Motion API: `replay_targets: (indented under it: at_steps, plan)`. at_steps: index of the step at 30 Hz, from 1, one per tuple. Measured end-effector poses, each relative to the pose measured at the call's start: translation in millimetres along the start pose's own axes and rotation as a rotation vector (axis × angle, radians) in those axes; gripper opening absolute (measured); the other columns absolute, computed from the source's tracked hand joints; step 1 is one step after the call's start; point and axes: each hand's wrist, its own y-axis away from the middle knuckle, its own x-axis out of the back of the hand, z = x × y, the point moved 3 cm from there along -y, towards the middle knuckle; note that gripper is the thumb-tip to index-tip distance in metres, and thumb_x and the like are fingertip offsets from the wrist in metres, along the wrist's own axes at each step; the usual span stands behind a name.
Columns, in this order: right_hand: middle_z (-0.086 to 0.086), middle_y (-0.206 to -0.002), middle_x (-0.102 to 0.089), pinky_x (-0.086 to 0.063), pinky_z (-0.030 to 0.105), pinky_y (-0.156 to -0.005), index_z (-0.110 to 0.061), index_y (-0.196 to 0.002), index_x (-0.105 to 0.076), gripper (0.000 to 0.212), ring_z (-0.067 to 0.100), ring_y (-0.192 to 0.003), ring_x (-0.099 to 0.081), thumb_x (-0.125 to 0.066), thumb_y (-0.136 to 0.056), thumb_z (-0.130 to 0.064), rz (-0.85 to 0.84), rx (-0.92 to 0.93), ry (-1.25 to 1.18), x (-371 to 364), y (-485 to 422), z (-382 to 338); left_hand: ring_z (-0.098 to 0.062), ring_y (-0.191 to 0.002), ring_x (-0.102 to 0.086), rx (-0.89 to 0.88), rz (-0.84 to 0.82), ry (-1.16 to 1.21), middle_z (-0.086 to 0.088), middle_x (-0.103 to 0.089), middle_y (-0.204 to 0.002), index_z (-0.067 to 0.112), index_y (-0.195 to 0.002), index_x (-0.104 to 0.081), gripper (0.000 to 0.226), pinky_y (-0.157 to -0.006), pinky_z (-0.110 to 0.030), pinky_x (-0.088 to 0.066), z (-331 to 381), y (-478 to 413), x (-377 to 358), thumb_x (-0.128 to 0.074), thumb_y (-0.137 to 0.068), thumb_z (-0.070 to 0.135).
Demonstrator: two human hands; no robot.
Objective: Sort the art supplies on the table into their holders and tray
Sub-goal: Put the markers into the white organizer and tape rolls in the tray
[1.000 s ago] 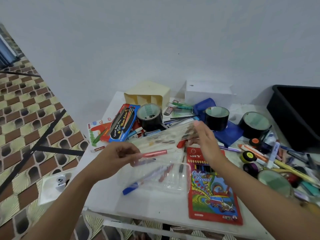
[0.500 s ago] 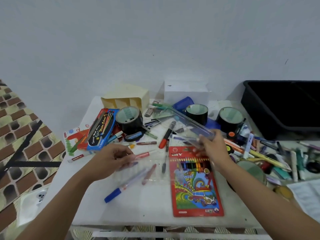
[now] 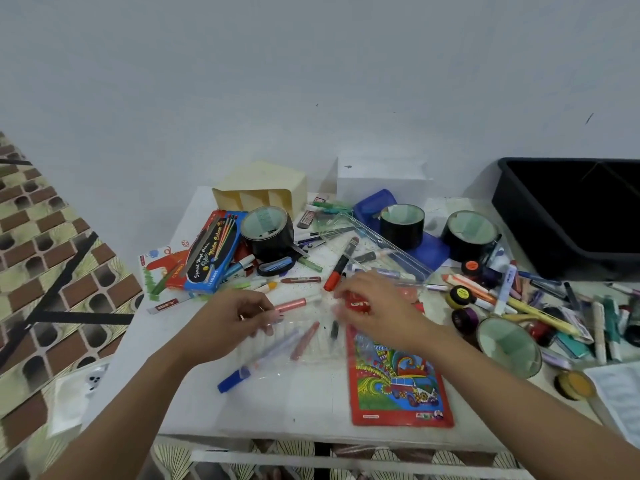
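My left hand (image 3: 235, 322) hovers low over the left end of a clear plastic case base (image 3: 311, 358) and pinches a pink marker (image 3: 298, 304). In the base lie a blue-capped marker (image 3: 235, 379), a pink crayon (image 3: 304, 336) and a black pen (image 3: 334, 329). My right hand (image 3: 377, 306) is blurred above the top of the red coloured-pencil pack (image 3: 398, 386), fingers loose and holding nothing. The clear lid (image 3: 388, 247) lies on the table behind it. A cream holder (image 3: 263, 192) and a black tray (image 3: 571, 237) stand at the back.
Three black tape rolls (image 3: 268, 230) (image 3: 401, 225) (image 3: 471, 233), a blue water-colour box (image 3: 213, 251), a red marker (image 3: 341, 268) and a white box (image 3: 381, 181) crowd the back. Several pens and paint pots (image 3: 519, 299) pile up at the right.
My right hand has let go of the clear lid, which now lies on the table, and has moved left and down toward my left hand. The view has shifted right.
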Motion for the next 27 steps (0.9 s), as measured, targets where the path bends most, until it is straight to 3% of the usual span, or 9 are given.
replay_targets:
  at_steps: [3, 8, 12, 15, 18, 21, 23, 25, 27]
  plan:
    - [-0.012, -0.111, -0.062, -0.043, 0.035, -0.095, -0.029, -0.115, -0.066, 0.043, 0.010, -0.106, -0.050, -0.054, -0.090, -0.062, -0.129, 0.077, 0.076, -19, -1, -5, -0.005, -0.069, -0.065, 0.004, 0.013, 0.003, 0.013, -0.073, -0.077, 0.024, -0.090, -0.073, 0.010, -0.065, -0.016, -0.051, 1, 7, -6, -0.066, -0.093, 0.030]
    - [-0.020, -0.097, -0.062, -0.044, 0.037, -0.087, -0.035, -0.114, -0.068, 0.038, 0.004, -0.094, -0.049, -0.055, -0.090, -0.062, -0.205, 0.141, 0.059, -27, 4, -6, -0.003, -0.077, -0.066, 0.020, -0.011, -0.016, 0.020, -0.070, -0.078, 0.025, -0.092, -0.074, 0.010, -0.071, -0.013, -0.049, -8, 15, -13, -0.065, -0.094, 0.029]
    - [-0.015, -0.098, -0.066, -0.046, 0.033, -0.087, -0.027, -0.108, -0.070, 0.019, 0.004, -0.094, -0.056, -0.067, -0.093, -0.038, -0.234, 0.146, -0.041, -23, 4, -9, -0.005, -0.082, -0.065, 0.029, -0.030, -0.049, 0.018, -0.070, -0.082, 0.028, -0.091, -0.075, 0.018, -0.075, -0.015, -0.048, -14, 14, -14, -0.059, -0.097, 0.035]
    - [-0.013, -0.097, -0.066, -0.051, 0.023, -0.080, -0.018, -0.098, -0.071, 0.007, 0.000, -0.091, -0.062, -0.067, -0.094, -0.014, -0.172, 0.057, -0.198, -11, 0, -6, -0.002, -0.082, -0.065, 0.035, 0.038, -0.019, 0.018, -0.070, -0.082, 0.031, -0.093, -0.072, 0.030, -0.074, -0.015, -0.050, -12, 10, -14, -0.046, -0.097, 0.044]
    - [-0.014, -0.090, -0.066, -0.046, 0.012, -0.069, -0.017, -0.090, -0.069, 0.013, 0.000, -0.083, -0.063, -0.064, -0.094, -0.004, -0.079, -0.017, -0.250, 4, -3, 1, -0.002, -0.078, -0.062, 0.018, 0.091, 0.008, 0.013, -0.068, -0.081, 0.031, -0.092, -0.069, 0.033, -0.069, -0.014, -0.048, -11, 3, -16, -0.039, -0.101, 0.042]
    - [-0.006, -0.085, -0.069, -0.049, 0.016, -0.072, -0.010, -0.088, -0.072, 0.015, 0.008, -0.082, -0.063, -0.066, -0.089, 0.003, 0.026, -0.054, -0.302, 19, -2, 11, -0.003, -0.077, -0.060, 0.020, 0.055, -0.054, 0.012, -0.065, -0.082, 0.028, -0.094, -0.068, 0.033, -0.071, -0.018, -0.049, -13, -1, -18, -0.038, -0.106, 0.033]
    - [-0.004, -0.085, -0.070, -0.053, 0.029, -0.079, -0.013, -0.087, -0.073, 0.019, 0.012, -0.084, -0.064, -0.066, -0.088, 0.004, 0.129, -0.102, -0.345, 26, -1, 22, -0.005, -0.078, -0.060, 0.035, 0.052, -0.017, 0.011, -0.065, -0.083, 0.030, -0.094, -0.066, 0.032, -0.075, -0.025, -0.052, -13, -3, -17, -0.036, -0.106, 0.034]
    - [-0.001, -0.087, -0.070, -0.053, 0.044, -0.081, -0.023, -0.087, -0.072, 0.024, 0.024, -0.086, -0.064, -0.066, -0.089, 0.001, 0.241, -0.166, -0.370, 30, 0, 32, -0.006, -0.079, -0.061, 0.019, 0.038, 0.001, 0.011, -0.067, -0.085, 0.036, -0.095, -0.065, 0.026, -0.074, -0.027, -0.054, -13, -5, -18, -0.042, -0.101, 0.046]
    - [0.003, -0.089, -0.070, -0.053, 0.048, -0.080, -0.027, -0.087, -0.069, 0.026, 0.031, -0.085, -0.063, -0.065, -0.092, -0.002, 0.311, -0.219, -0.404, 30, 0, 36, -0.003, -0.082, -0.060, -0.025, 0.009, -0.138, 0.017, -0.066, -0.088, 0.039, -0.103, -0.066, 0.032, -0.069, -0.021, -0.051, -13, -7, -22, -0.055, -0.087, 0.065]
